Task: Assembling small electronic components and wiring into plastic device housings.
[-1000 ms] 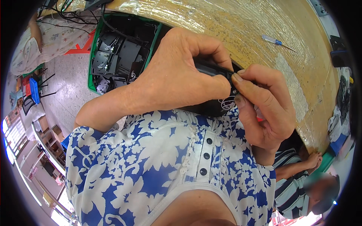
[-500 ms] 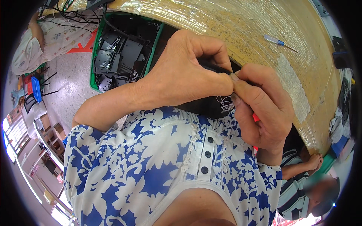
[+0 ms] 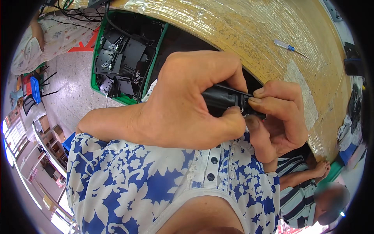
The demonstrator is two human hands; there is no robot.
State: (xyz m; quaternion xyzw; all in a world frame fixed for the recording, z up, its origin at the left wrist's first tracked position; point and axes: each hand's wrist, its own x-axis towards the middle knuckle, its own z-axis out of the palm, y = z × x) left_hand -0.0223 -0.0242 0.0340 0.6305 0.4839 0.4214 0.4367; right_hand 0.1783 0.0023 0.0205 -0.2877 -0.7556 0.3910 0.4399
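Close up: small black part (image 3: 224, 97) held at chest height, over table edge. Left hand (image 3: 187, 105) wrapped round it, fingers curled tight. Right hand (image 3: 278, 117) pinching its right end with fingertips. Beyond: wooden table (image 3: 241, 35), blue-handled screwdriver (image 3: 288, 46), green crate (image 3: 124, 58) of black parts on floor.

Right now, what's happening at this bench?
A person in a blue-and-white floral shirt holds a small black plastic part close to the chest. The left hand wraps around it; the right hand pinches its end with the fingertips. A blue-handled screwdriver lies untouched on the wooden table. A green crate of black parts sits on the floor.
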